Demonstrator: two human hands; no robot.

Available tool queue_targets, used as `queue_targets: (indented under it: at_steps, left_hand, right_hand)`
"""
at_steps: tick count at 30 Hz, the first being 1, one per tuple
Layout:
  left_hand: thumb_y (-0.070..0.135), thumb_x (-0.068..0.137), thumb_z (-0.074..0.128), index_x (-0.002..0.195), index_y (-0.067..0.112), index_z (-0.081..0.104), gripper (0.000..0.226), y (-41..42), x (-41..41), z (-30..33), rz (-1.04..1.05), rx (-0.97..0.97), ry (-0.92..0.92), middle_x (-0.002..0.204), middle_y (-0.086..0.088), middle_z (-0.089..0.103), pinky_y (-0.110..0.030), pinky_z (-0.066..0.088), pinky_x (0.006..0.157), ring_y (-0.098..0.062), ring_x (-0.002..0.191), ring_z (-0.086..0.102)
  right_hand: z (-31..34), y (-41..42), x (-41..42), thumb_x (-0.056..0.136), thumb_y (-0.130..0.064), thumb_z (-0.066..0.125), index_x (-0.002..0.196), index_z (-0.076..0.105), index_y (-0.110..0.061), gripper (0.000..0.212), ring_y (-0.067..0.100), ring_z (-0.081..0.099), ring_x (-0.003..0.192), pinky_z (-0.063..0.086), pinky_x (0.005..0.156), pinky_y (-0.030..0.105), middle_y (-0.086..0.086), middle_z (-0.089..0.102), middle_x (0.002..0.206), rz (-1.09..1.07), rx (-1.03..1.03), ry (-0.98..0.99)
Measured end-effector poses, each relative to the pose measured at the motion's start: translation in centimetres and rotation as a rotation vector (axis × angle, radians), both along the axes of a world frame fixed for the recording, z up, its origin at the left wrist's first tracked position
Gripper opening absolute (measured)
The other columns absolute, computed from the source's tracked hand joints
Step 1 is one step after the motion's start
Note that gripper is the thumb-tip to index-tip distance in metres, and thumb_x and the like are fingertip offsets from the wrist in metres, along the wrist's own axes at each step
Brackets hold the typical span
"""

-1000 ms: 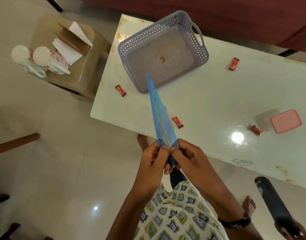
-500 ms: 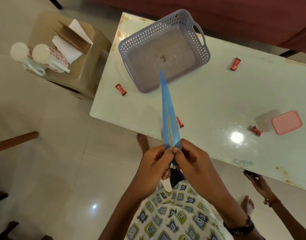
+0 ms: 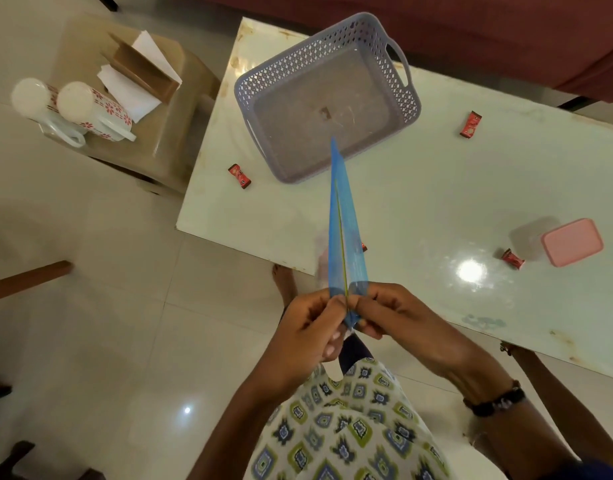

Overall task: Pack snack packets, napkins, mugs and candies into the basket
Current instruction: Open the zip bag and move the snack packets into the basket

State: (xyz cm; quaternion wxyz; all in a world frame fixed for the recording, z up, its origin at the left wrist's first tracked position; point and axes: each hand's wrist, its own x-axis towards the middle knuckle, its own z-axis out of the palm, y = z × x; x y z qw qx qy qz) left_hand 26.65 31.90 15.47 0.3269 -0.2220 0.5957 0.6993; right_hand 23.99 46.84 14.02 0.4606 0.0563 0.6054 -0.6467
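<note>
both hands meet in front of the body, the left hand and the right hand each pinched tight on the near end of a blue snack packet, fingertips pressed together along its seam. the packet sticks out edge-on toward the table, its far tip pointing at the near rim of the grey basket, which sits empty apart from a small scrap on its floor. nothing looks packed yet, to my eye. red candies lie loose on the table: one left of the basket, one to its right, one just beside a pink box, and another half hidden behind the packet. the two mugs lie on their sides on a stool off the table's left end, next to white napkins in a brown holder. the risk i see is in that grip: pulling both ways at the seam could split the packet and scatter what's inside. held only by one end, it could also droop and catch the rim instead of clearing it. the mugs, lying on their sides near the stool's edge, might roll off if bumped.
</note>
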Motion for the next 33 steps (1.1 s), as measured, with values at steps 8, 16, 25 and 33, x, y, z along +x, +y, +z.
queue_targets:
  at_steps: [8, 16, 25, 33]
  left_hand:
    - [0.006, 0.098, 0.032, 0.063, 0.01, 0.04, 0.036, 1.6, -0.2, 0.6, 0.372, 0.174, -0.088, 0.04, 0.009, 0.032, -0.014, 0.021, 0.036, 0.0, 0.031, 0.025]
    - [0.013, 0.092, 0.045, 0.051, 0.016, 0.039, 0.042, 0.9, -1.0, 0.5, 0.283, 0.053, -0.056, 0.042, 0.005, 0.038, -0.016, 0.02, 0.036, -0.006, 0.033, 0.028]
    - [0.021, 0.094, 0.048, 0.069, 0.006, 0.044, 0.029, -1.3, -5.2, -1.1, -0.265, -0.553, 0.416, 0.054, 0.001, 0.04, -0.025, 0.034, 0.05, -0.011, 0.048, 0.036]
    - [0.017, 0.096, 0.047, 0.067, 0.007, 0.044, 0.031, -1.1, -4.2, -1.7, -0.31, -0.517, 0.424, 0.05, 0.006, 0.036, -0.027, 0.03, 0.05, -0.011, 0.048, 0.032]
  right_hand:
    - [0.5, -2.1, 1.8, 0.097, -0.018, 0.045, 0.062, 0.054, -0.013, 0.036, 0.006, 0.035, 0.052, 0.039, 0.057, 0.017, 0.001, 0.037, 0.054, -0.486, -0.06, -0.131]
    - [0.9, -1.4, 0.2, 0.092, -0.027, 0.042, 0.064, 0.043, -0.008, 0.034, 0.01, 0.027, 0.054, 0.027, 0.052, 0.018, -0.001, 0.031, 0.057, -0.282, 0.029, 0.178]
    - [1.3, -1.1, -0.5, 0.091, -0.02, 0.049, 0.067, 0.047, 0.002, 0.033, 0.006, 0.025, 0.046, 0.024, 0.047, 0.016, -0.002, 0.031, 0.052, 0.059, 0.263, 0.345]
    - [0.2, -2.8, -2.3, 0.096, -0.029, 0.045, 0.072, 0.04, -0.019, 0.027, 0.009, 0.038, 0.047, 0.028, 0.049, 0.02, -0.009, 0.038, 0.054, 0.153, 0.664, 0.641]
